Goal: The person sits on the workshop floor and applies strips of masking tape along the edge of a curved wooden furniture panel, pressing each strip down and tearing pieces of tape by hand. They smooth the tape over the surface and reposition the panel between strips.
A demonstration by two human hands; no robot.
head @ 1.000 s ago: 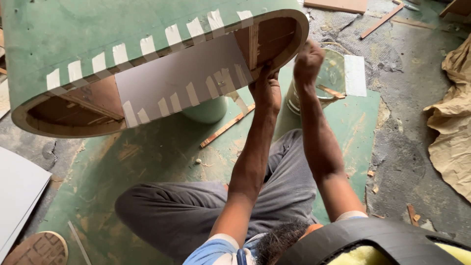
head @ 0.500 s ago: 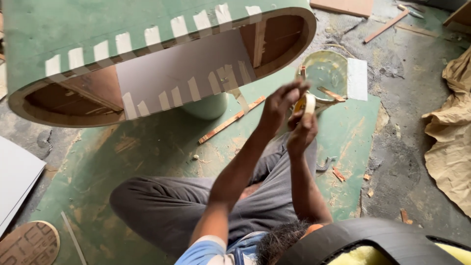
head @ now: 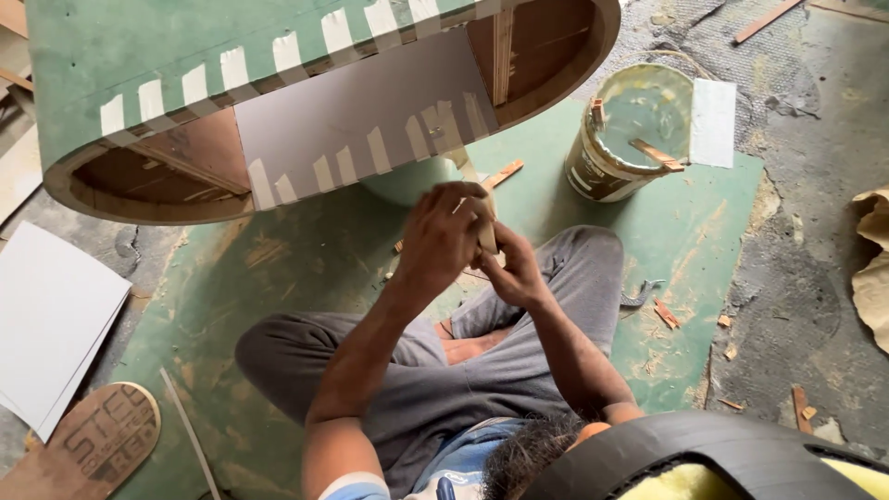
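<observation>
Head view: left hand (head: 443,239) and right hand (head: 515,268) both closed on roll of masking tape (head: 485,222), probably pulling strip; held at chest height near taped grey laminate panel (head: 361,116) on curved wooden frame (head: 546,56). Glue bucket (head: 630,130) within reach on right.

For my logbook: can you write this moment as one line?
left hand: on tape roll | right hand: on tape roll | near: taped wooden frame, glue bucket

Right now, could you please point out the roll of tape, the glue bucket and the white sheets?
roll of tape (head: 485,227), head view, its edge showing between the hands.
glue bucket (head: 600,171), head view, its side wall.
white sheets (head: 51,315), head view, top sheet's middle.
</observation>
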